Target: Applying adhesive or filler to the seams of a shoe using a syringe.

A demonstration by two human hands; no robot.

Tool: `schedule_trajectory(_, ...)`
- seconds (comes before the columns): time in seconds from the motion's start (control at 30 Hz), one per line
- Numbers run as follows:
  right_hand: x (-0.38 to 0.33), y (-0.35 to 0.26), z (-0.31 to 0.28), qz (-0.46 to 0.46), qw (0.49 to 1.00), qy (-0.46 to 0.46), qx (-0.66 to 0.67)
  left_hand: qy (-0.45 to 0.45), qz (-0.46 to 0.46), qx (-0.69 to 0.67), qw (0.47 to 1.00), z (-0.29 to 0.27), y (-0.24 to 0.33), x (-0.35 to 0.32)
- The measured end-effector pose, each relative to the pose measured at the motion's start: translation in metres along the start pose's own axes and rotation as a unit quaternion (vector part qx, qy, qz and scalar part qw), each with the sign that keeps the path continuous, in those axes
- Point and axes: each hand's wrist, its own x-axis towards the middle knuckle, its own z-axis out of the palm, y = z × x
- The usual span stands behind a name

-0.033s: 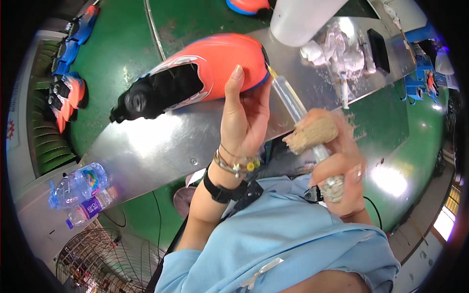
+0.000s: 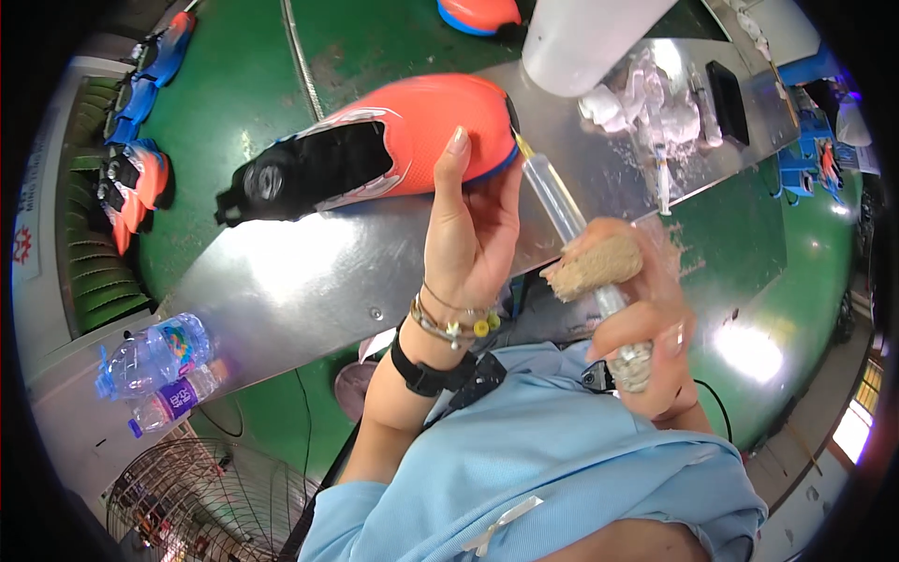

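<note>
An orange-red shoe (image 2: 426, 122) with a blue sole edge and a black fitting in its opening lies tilted across the middle. My left hand (image 2: 468, 220) holds the shoe from below near the toe, thumb on the upper and the other fingers mostly hidden under it. My right hand (image 2: 646, 328) is wrapped round a clear syringe (image 2: 554, 195) with a yellowish needle tip. That tip is at the shoe's toe edge, by the sole line; whether it touches I cannot tell. A tan, rough-surfaced pad or block (image 2: 599, 266) is also in my right hand, against the syringe barrel.
A white container (image 2: 581, 47) stands beyond the toe. Crumpled clear plastic (image 2: 655, 103), a second syringe (image 2: 663, 178) and a black box (image 2: 727, 101) lie on the metal plate (image 2: 309, 300). More shoes (image 2: 140, 169) line the far left. Plastic bottles (image 2: 154, 356) and a fan (image 2: 201, 496) are at lower left.
The whole view has shifted slightly. My right hand sits a little further left with the syringe, whose tip stays at the shoe's toe edge. Both grips look the same.
</note>
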Motion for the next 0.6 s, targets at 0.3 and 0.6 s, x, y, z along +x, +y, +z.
schedule_trajectory(0.3, 0.001, 0.033, 0.005, -0.151, 0.987, -0.005, -0.057, 0.059, -0.088, 0.021, 0.994, 0.017, 0.014, -0.006)
schedule_trajectory(0.6, -0.001, 0.042, 0.002, -0.193, 0.978, -0.016, -0.083, 0.081, -0.089, 0.025, 0.992, 0.020, 0.015, -0.005)
